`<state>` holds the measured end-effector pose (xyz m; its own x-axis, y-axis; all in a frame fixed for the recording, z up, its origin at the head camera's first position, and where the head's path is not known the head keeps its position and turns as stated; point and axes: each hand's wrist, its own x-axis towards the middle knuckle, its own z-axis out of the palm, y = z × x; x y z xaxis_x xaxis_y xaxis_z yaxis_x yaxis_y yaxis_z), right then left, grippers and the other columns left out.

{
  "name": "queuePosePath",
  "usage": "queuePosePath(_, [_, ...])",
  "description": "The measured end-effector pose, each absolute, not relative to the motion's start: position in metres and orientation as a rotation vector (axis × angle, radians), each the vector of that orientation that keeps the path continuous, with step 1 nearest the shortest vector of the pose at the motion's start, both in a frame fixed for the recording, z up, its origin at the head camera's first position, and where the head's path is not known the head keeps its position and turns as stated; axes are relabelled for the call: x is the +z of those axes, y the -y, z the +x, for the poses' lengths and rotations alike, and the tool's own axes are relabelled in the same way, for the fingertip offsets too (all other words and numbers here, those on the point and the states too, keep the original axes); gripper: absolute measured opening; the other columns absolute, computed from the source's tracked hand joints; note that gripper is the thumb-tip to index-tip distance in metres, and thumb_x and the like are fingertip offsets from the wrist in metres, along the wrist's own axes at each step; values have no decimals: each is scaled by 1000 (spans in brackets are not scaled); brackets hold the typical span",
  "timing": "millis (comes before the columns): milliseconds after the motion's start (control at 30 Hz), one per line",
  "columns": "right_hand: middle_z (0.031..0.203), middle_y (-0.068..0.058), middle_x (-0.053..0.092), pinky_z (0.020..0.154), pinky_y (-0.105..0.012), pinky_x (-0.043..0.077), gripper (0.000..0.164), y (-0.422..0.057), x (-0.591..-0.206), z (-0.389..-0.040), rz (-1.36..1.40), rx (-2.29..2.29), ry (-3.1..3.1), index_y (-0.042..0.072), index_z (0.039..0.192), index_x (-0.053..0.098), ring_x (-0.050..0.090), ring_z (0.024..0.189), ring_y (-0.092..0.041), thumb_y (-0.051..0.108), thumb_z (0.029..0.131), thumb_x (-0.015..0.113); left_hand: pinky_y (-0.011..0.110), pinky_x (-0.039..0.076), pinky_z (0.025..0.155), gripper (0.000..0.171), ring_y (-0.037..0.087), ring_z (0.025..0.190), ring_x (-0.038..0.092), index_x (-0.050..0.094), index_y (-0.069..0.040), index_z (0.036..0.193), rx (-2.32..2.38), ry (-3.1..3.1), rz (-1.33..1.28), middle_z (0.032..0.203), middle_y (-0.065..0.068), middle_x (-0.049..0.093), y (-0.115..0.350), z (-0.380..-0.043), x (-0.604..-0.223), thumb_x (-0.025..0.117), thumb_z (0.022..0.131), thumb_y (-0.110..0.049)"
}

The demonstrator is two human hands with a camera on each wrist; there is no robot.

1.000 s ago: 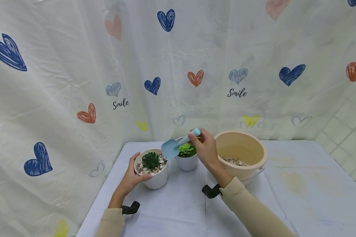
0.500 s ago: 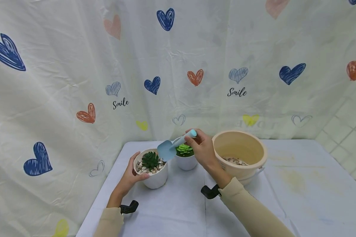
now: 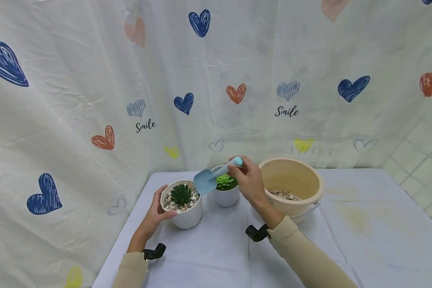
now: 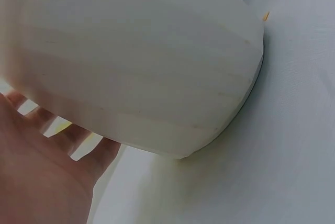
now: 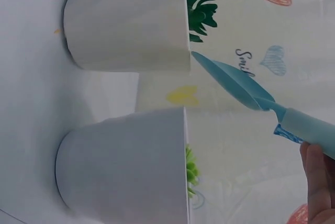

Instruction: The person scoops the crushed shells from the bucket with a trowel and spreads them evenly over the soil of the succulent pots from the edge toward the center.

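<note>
My left hand holds a white flowerpot by its left side, thumb at the near rim and fingers round the far side. A dark green succulent stands in the pot amid pale pebbles. The handle of a light blue hand trowel is pinched in my right hand. Its blade slants down to the pot's right rim; in the right wrist view the tip of the trowel is right at that rim. No pebbles show on the blade.
Behind and right of the held pot is a second white pot with a light green succulent, partly behind the trowel. A large beige tub with pebbles at its bottom stands to the right. A heart-printed curtain hangs behind the table.
The trowel has shifted slightly left and then back right, its tip staying by the pot's right rim. My left hand and the flowerpot have moved very slightly left.
</note>
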<state>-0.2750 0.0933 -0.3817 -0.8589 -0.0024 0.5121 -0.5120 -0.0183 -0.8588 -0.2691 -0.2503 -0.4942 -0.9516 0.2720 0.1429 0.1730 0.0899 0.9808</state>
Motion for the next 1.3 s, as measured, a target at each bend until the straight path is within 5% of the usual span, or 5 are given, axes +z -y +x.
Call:
queuePosePath(300, [107,-8,71,88,-32,60,24,-121,-375,-272,343,2064,1814,1,118,64,73,94,-9,16,100,66,32,48,105,99,29,144,39,11,-28,162,1993,-2266,464,164,10,25,249,-269,-490,75,88,-14])
queuePosePath(533, [100,1,70,85,-28,60,22,-173,-365,-264,177,2159,1624,5,114,66,73,88,-11,21,100,65,71,14,121,98,40,155,22,17,-23,162,1898,-2512,496,167,14,25,246,-264,-476,78,86,-15])
queuePosePath(933, [97,-8,70,75,-30,61,22,-263,-354,-236,-3,2226,1274,-5,106,68,78,80,-17,13,93,73,44,42,111,47,23,129,57,62,-14,133,1904,-3177,818,132,5,65,163,-245,-417,78,88,-16])
queuePosePath(1100, [97,-6,71,74,-29,61,18,-288,-360,-228,-11,2229,1329,-1,106,70,78,79,-16,13,94,73,34,52,99,33,19,112,67,68,-14,121,1933,-3082,1101,116,4,72,119,-245,-415,76,89,-13])
queuePosePath(1300, [103,0,68,73,-24,61,16,-305,-374,-224,-47,2184,1525,6,105,72,77,79,-10,17,94,72,41,56,94,26,23,106,70,68,-17,119,1955,-2840,1063,113,3,72,71,-251,-433,73,94,-18])
